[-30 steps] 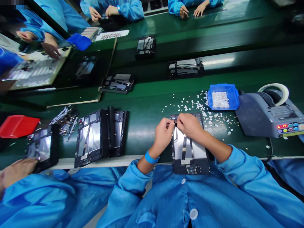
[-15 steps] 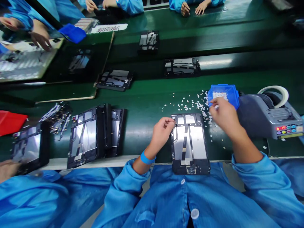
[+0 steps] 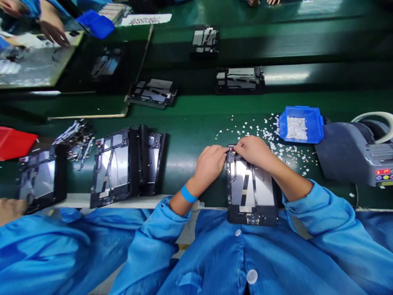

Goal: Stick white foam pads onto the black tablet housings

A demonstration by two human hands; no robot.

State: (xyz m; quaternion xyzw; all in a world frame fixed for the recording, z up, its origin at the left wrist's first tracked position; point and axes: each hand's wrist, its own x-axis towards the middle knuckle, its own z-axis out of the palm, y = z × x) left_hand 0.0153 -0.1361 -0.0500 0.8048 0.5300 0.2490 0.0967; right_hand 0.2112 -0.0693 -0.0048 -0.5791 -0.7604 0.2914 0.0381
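Note:
An opened tablet point(image 3: 251, 192) lies before me, its silvery inside facing up and its lower end over the bench's front edge. My left hand point(image 3: 211, 164), with a blue band at the wrist, is closed at the tablet's upper left corner. My right hand point(image 3: 253, 150) reaches across the tablet's top, thumb and finger pinched at that same corner. A small reddish spot shows by the fingertips; whatever they hold is too small to make out. White bits point(image 3: 267, 133) lie scattered behind the tablet, near a blue bin point(image 3: 317, 123) with more of them inside.
A grey tape dispenser point(image 3: 346, 151) stands at the right. To the left are more opened tablets point(image 3: 112, 168), a heap of small parts point(image 3: 76, 141) and a red bin point(image 3: 15, 143). Further tablets point(image 3: 239, 80) lie beyond. A co-worker's hand point(image 3: 12, 209) is at far left.
My right hand has moved left from the blue bin to the tablet's upper left corner. My left hand stays at that corner, its fingers now straighter. The camera view has shifted slightly.

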